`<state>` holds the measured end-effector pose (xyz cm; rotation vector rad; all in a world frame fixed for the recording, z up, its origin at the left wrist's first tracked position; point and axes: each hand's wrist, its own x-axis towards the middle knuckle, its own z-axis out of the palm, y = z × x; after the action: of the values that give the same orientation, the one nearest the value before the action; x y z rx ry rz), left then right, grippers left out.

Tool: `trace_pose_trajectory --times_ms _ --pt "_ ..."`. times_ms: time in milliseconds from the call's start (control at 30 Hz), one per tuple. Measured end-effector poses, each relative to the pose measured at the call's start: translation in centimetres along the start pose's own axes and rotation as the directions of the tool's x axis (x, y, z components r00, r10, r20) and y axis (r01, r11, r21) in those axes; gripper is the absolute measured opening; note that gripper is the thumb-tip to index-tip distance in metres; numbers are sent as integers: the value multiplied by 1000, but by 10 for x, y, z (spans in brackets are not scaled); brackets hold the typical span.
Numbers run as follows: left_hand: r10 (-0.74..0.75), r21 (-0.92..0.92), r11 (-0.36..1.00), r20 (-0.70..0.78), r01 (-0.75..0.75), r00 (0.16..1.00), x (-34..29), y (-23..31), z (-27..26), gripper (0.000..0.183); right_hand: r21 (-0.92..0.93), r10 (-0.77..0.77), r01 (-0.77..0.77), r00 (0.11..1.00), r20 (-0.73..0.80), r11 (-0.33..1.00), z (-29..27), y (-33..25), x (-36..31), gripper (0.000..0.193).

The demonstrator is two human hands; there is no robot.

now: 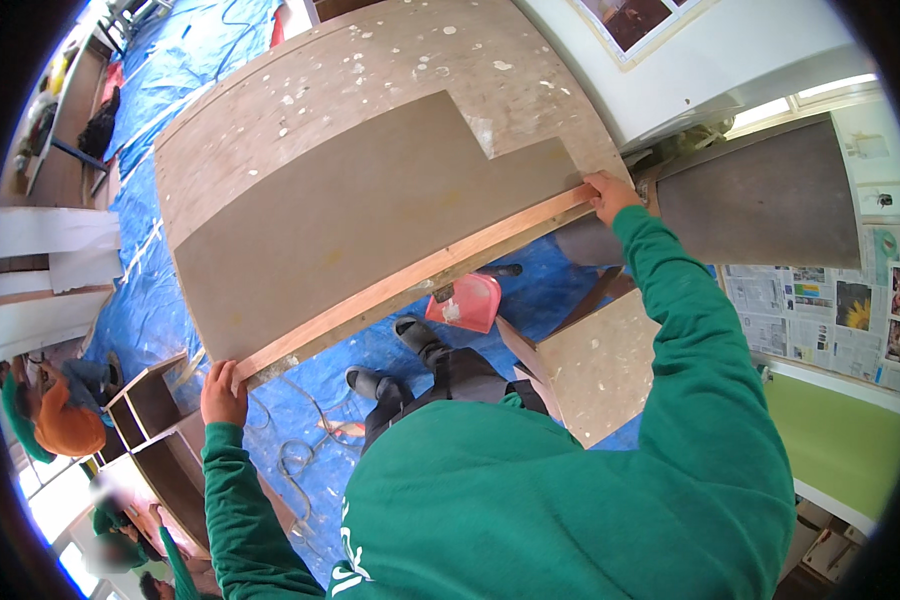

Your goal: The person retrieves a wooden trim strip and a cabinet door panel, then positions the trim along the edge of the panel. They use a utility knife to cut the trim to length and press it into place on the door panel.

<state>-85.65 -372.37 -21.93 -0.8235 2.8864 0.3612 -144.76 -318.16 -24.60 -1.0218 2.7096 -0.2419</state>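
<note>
A long pale wooden strip [420, 268] lies along the near edge of a brown-grey sheet [350, 210]. The sheet has a stepped notch cut out of its far right side and rests on a paint-spattered wooden worktable [260, 120]. At the strip's left end, my left hand [225, 395] is closed around it near the table corner. My right hand [610, 196] grips its right end, thumb on top and the other fingers partly hidden. Both arms are stretched wide apart in green sleeves.
Blue tarp [560, 265] covers the floor, with a red dustpan [465, 303] and a loose cord [295, 455] near my feet. Dark panels [760, 195] and a light board [595, 365] stand to the right. Other people [70, 415] and wooden shelving [155, 405] are at left.
</note>
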Motion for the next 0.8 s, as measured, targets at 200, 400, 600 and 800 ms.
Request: trace_pose_trajectory --times_ms 200,400,600,800 --pt "9 16 1000 -1 -9 1000 2 -1 2 38 49 -11 11 1000 5 999 4 9 2 45" --pt "-23 24 999 10 22 1000 3 3 -2 38 39 12 -12 1000 14 999 4 5 1 43" --pt "-23 26 999 1 23 1000 1 3 1 39 -2 39 -39 999 17 999 2 2 1 43" --pt "-37 32 999 9 37 999 1 4 2 39 17 28 -28 999 17 999 3 3 2 46"
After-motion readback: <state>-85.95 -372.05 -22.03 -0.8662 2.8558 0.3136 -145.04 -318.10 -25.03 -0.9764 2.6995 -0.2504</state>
